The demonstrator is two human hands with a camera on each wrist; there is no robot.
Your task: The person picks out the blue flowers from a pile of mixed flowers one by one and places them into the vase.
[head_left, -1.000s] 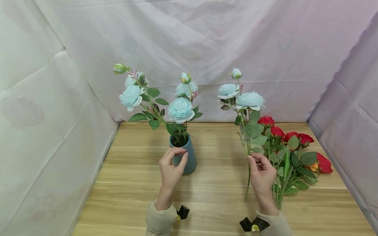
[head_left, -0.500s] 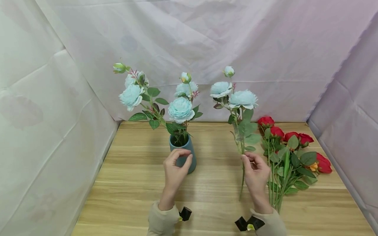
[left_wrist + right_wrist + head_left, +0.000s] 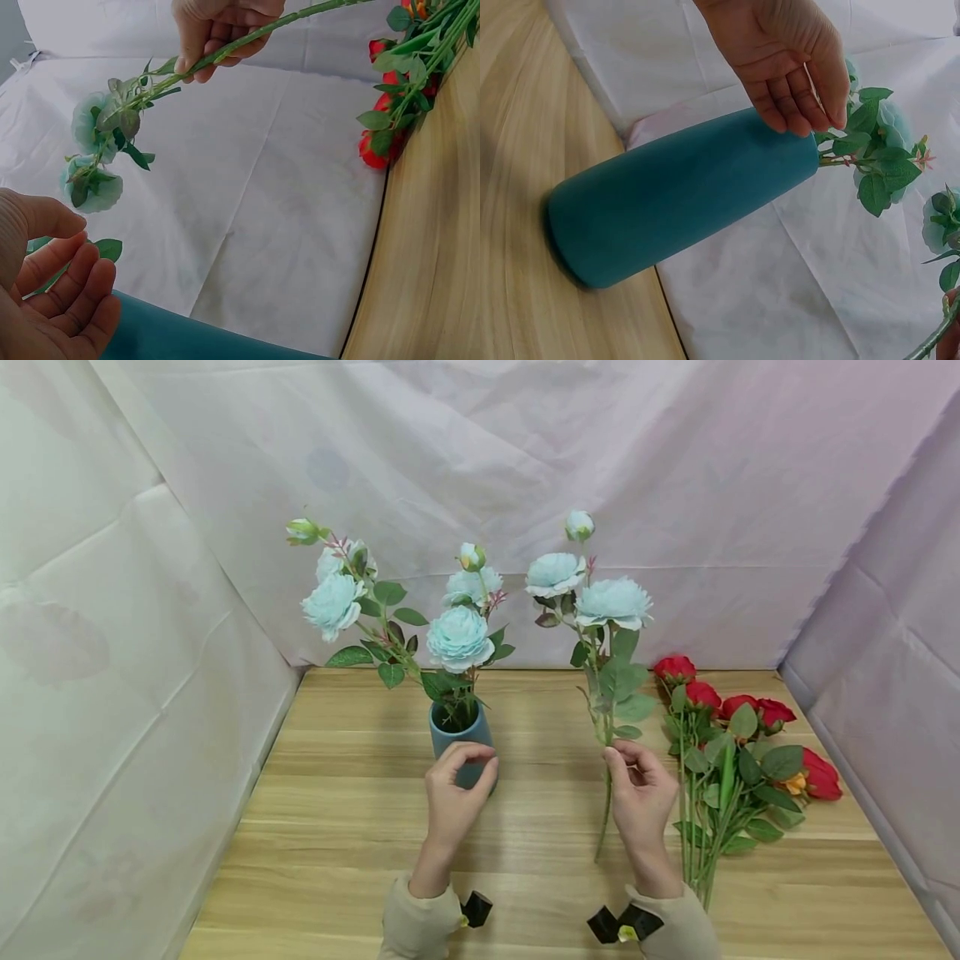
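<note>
My right hand (image 3: 643, 793) pinches the green stem of an artificial light-blue peony (image 3: 613, 602) between thumb and fingers. The spray stands nearly upright in the air, with its stem end below the hand. My left hand (image 3: 456, 802) holds nothing; its thumb and fingers are loosely curved in front of the blue-grey vase (image 3: 444, 745). In the right wrist view, the left fingers overlap the upper part of the vase (image 3: 682, 199); I cannot tell whether they touch it. Two more light-blue sprays (image 3: 459, 639) stand in the vase, one leaning left.
Several red artificial roses (image 3: 703, 696) lie with their leafy stems on the right of the wooden table (image 3: 315, 852). White cloth (image 3: 480, 452) hangs behind the table and on both sides.
My right hand has moved left with the blue peony, which is also slightly higher. My left hand has shifted a little to the right. The vase and roses have stayed put.
</note>
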